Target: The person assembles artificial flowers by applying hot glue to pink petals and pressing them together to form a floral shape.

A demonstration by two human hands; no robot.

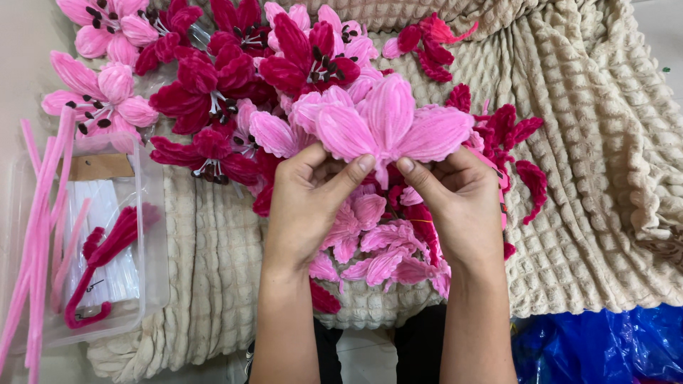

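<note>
Both my hands hold one pink fuzzy-wire flower (388,121) by the base of its petals, lifted above a cream waffle blanket (590,142). My left hand (309,203) pinches the base from the left with thumb and forefinger. My right hand (459,199) pinches it from the right. Beneath my hands lies a heap of loose pink petals (377,249). Finished pink and dark red flowers (213,85) with black-tipped stamens are piled behind.
A clear plastic box (146,235) at the left holds a dark red fuzzy wire (107,249) and white material. Long pink fuzzy wires (39,235) lean over its left side. Loose dark red petals (530,181) lie at the right. A blue plastic bag (605,345) sits at the lower right.
</note>
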